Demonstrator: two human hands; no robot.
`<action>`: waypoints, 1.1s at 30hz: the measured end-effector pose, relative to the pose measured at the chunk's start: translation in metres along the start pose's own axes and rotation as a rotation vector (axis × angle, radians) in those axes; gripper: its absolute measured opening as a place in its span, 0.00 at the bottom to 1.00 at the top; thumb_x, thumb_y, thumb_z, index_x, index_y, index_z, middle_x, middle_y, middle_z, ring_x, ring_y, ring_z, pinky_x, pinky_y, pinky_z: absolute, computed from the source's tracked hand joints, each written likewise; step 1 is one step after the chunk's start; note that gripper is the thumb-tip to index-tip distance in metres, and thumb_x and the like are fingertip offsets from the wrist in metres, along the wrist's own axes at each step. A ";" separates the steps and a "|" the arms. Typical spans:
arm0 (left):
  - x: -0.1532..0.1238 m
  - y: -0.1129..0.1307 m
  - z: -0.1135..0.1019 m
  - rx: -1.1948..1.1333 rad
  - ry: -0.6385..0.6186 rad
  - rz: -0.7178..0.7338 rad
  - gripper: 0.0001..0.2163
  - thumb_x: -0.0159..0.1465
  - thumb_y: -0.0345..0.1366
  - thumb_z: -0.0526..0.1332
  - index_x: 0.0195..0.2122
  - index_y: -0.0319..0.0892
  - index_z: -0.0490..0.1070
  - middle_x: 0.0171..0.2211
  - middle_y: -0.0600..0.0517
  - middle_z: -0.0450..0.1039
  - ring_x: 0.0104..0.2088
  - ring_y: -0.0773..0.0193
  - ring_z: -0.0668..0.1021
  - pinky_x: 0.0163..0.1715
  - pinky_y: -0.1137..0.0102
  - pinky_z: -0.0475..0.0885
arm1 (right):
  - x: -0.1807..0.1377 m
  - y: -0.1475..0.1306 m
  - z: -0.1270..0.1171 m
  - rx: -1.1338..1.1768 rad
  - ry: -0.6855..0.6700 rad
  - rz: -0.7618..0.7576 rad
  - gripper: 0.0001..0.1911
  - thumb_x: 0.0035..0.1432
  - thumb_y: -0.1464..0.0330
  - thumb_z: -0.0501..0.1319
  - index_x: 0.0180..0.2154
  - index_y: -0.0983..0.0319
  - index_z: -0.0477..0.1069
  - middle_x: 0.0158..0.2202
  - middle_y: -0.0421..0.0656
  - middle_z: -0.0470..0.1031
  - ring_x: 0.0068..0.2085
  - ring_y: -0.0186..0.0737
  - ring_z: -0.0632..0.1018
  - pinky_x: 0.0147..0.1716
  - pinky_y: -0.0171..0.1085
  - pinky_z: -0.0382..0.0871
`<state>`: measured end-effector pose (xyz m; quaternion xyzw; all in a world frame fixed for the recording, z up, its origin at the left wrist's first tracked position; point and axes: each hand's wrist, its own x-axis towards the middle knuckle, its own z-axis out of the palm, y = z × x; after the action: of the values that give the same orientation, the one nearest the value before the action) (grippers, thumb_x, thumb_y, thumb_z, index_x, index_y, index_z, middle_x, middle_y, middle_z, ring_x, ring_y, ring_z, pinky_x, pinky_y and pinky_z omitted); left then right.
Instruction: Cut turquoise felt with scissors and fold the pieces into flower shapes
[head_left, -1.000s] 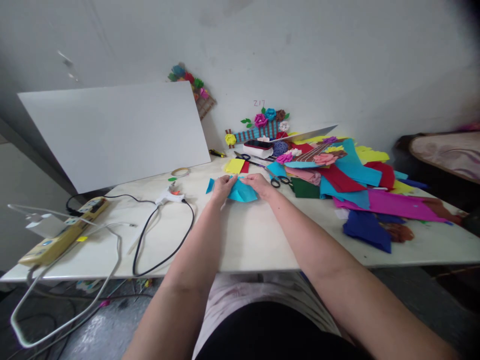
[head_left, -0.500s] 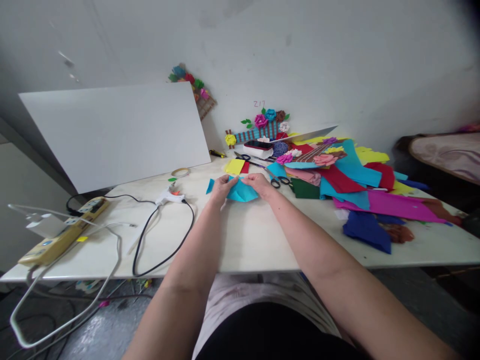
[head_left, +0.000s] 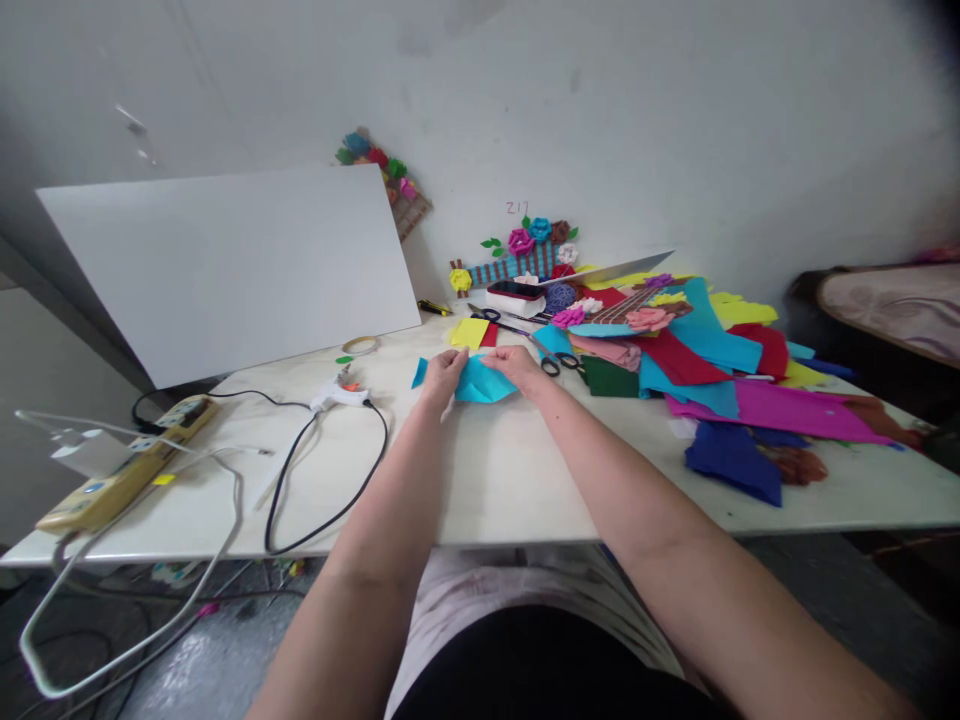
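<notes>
Both my hands meet over a turquoise felt piece point(head_left: 480, 386) lying on the white table point(head_left: 495, 470). My left hand point(head_left: 444, 376) pinches its left part, fingers closed on the cloth. My right hand point(head_left: 519, 368) grips its upper right edge, fingers curled round it. A small turquoise scrap point(head_left: 419, 373) lies just left of my left hand. A yellow square point(head_left: 469, 332) and black-handled scissors point(head_left: 556, 362) lie just beyond my hands.
A heap of coloured felt sheets point(head_left: 720, 370) covers the right of the table. A white glue gun point(head_left: 337, 395) with a black cable and a yellow power strip point(head_left: 127, 465) lie at the left. A white board point(head_left: 225, 265) leans on the wall, with felt flower crafts point(head_left: 525, 255) behind.
None beyond a slight shift of my fingers on the turquoise felt; the hands stay in place.
</notes>
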<state>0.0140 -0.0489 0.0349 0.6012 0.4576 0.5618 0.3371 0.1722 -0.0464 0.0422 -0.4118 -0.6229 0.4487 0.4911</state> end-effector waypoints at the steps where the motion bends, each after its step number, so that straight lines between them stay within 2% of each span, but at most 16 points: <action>1: 0.000 0.001 0.000 0.004 0.020 0.000 0.21 0.52 0.51 0.61 0.16 0.40 0.57 0.15 0.59 0.47 0.18 0.74 0.52 0.17 0.74 0.46 | 0.000 0.001 0.000 0.010 0.003 0.002 0.14 0.39 0.59 0.64 0.23 0.64 0.70 0.18 0.35 0.65 0.22 0.30 0.64 0.24 0.32 0.59; 4: -0.002 0.005 0.000 -0.023 0.034 -0.010 0.21 0.51 0.51 0.61 0.16 0.40 0.58 0.15 0.59 0.47 0.18 0.74 0.52 0.17 0.74 0.46 | 0.002 0.003 -0.001 0.022 0.009 0.005 0.14 0.39 0.59 0.64 0.23 0.64 0.70 0.18 0.35 0.66 0.22 0.30 0.65 0.24 0.32 0.59; 9: -0.005 0.008 -0.002 -0.015 -0.065 -0.034 0.20 0.46 0.51 0.65 0.18 0.39 0.63 0.16 0.58 0.53 0.19 0.74 0.56 0.18 0.75 0.49 | 0.002 0.004 -0.003 0.012 -0.034 0.022 0.14 0.38 0.59 0.65 0.23 0.64 0.70 0.18 0.35 0.66 0.21 0.31 0.66 0.23 0.32 0.59; 11: -0.004 0.007 -0.003 -0.004 -0.063 -0.042 0.20 0.45 0.52 0.66 0.18 0.38 0.64 0.16 0.58 0.54 0.19 0.74 0.56 0.18 0.75 0.50 | 0.002 0.003 -0.002 0.046 -0.043 0.014 0.16 0.39 0.58 0.66 0.23 0.64 0.70 0.18 0.36 0.66 0.22 0.31 0.67 0.23 0.32 0.60; 14: -0.001 0.006 -0.002 -0.016 0.046 -0.068 0.20 0.46 0.52 0.65 0.19 0.39 0.65 0.15 0.58 0.53 0.19 0.74 0.56 0.17 0.75 0.50 | 0.001 0.001 -0.002 0.146 -0.016 0.033 0.20 0.42 0.53 0.64 0.26 0.65 0.71 0.20 0.37 0.69 0.23 0.32 0.69 0.23 0.32 0.62; 17: 0.001 0.006 -0.001 -0.072 0.190 -0.102 0.19 0.48 0.52 0.63 0.20 0.39 0.64 0.15 0.59 0.52 0.19 0.74 0.57 0.18 0.75 0.51 | 0.001 -0.001 -0.004 0.250 -0.059 0.134 0.23 0.47 0.49 0.60 0.29 0.65 0.70 0.21 0.41 0.71 0.22 0.36 0.72 0.21 0.34 0.66; 21: 0.002 0.006 0.000 -0.149 0.346 -0.131 0.19 0.49 0.51 0.63 0.19 0.40 0.61 0.15 0.59 0.52 0.18 0.73 0.57 0.18 0.75 0.52 | -0.002 -0.004 -0.004 0.308 -0.183 0.215 0.19 0.50 0.54 0.61 0.31 0.65 0.68 0.24 0.46 0.75 0.23 0.39 0.76 0.21 0.35 0.70; 24: 0.003 0.004 0.000 -0.184 0.409 -0.148 0.18 0.50 0.50 0.62 0.19 0.41 0.60 0.14 0.60 0.51 0.18 0.73 0.57 0.18 0.75 0.53 | -0.006 -0.008 0.000 0.298 -0.244 0.228 0.15 0.51 0.60 0.64 0.30 0.66 0.67 0.25 0.48 0.77 0.24 0.38 0.77 0.21 0.33 0.71; 27: 0.003 0.004 0.002 -0.240 0.388 -0.155 0.17 0.48 0.50 0.63 0.22 0.40 0.62 0.15 0.60 0.53 0.18 0.74 0.59 0.18 0.76 0.55 | -0.008 -0.011 0.007 0.259 -0.229 0.243 0.10 0.52 0.65 0.64 0.29 0.67 0.68 0.24 0.47 0.77 0.22 0.36 0.76 0.20 0.32 0.70; 33: 0.001 0.005 0.003 -0.388 0.231 -0.162 0.18 0.43 0.47 0.66 0.23 0.40 0.62 0.16 0.60 0.55 0.17 0.74 0.61 0.19 0.76 0.59 | -0.003 -0.009 0.010 0.242 -0.018 0.202 0.04 0.51 0.73 0.62 0.27 0.66 0.68 0.18 0.40 0.73 0.19 0.33 0.74 0.16 0.29 0.66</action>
<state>0.0173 -0.0494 0.0393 0.4182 0.4235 0.6752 0.4356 0.1621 -0.0532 0.0494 -0.4062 -0.5238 0.5714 0.4840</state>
